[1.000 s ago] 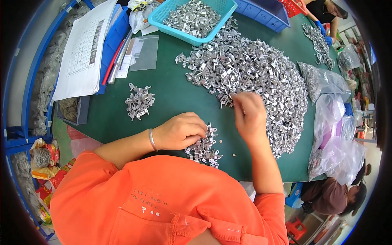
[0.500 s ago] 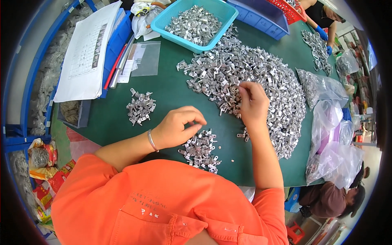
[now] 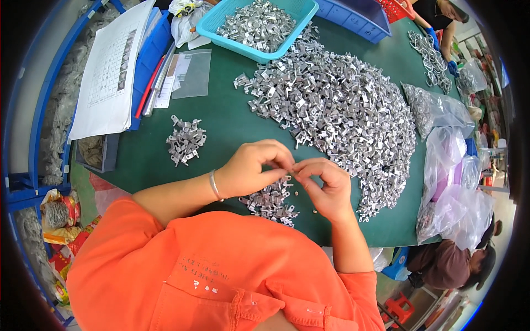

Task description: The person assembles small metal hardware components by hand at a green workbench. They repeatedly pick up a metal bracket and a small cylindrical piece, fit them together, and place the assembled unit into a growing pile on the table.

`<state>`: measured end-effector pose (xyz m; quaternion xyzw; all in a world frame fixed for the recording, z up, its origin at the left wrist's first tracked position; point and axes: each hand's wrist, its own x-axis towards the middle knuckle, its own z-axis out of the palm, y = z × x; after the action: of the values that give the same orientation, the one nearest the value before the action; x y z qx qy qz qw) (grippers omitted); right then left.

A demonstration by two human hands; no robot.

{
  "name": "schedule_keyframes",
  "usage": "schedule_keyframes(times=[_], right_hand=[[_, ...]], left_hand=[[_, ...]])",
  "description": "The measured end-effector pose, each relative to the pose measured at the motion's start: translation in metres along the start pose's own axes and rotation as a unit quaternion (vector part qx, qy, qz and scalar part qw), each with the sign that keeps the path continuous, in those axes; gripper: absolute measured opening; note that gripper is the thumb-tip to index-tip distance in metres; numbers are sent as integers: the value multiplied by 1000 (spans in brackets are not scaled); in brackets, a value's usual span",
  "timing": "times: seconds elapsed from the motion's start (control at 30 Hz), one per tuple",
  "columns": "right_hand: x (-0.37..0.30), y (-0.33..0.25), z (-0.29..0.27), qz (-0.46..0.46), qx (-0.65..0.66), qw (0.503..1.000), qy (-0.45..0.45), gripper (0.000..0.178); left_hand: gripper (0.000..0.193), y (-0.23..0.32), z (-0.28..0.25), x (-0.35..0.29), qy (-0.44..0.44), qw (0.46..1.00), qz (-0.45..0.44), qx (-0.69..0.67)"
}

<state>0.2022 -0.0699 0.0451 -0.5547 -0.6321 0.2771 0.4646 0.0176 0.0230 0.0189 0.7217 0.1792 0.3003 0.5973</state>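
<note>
My left hand (image 3: 255, 167), with a bangle on its wrist, and my right hand (image 3: 327, 185) meet fingertip to fingertip above the near part of the table. Both are closed in a pinch; whatever is between the fingertips is too small and covered to make out. Just under my left hand lies a small heap of metal brackets (image 3: 271, 205), partly hidden by it. A big spread of the same small silver brackets (image 3: 345, 113) fills the table's middle and right. Farther left sits another small bracket pile (image 3: 186, 141).
A turquoise basket (image 3: 234, 48) of metal parts and a blue bin (image 3: 353, 21) stand at the back. Papers (image 3: 107, 77) and pens (image 3: 149, 88) lie left. Plastic bags (image 3: 444, 187) line the right edge. A co-worker's blue-gloved hand (image 3: 452, 68) is near metal rings (image 3: 428, 58).
My right hand has come back from the big bracket pile to my left hand, which moved slightly right and up. Their fingertips now meet.
</note>
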Motion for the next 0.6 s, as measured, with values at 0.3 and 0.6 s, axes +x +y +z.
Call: schedule_keyframes(times=[0.3,0.6], right_hand=[[67,56,-6,-109,-356,924,88,25],[41,35,-9,164,105,974,119,14]], left_hand=[[14,-3,-13,-16,-144,969,119,161],[24,9,-8,-3,-10,997,-73,26]])
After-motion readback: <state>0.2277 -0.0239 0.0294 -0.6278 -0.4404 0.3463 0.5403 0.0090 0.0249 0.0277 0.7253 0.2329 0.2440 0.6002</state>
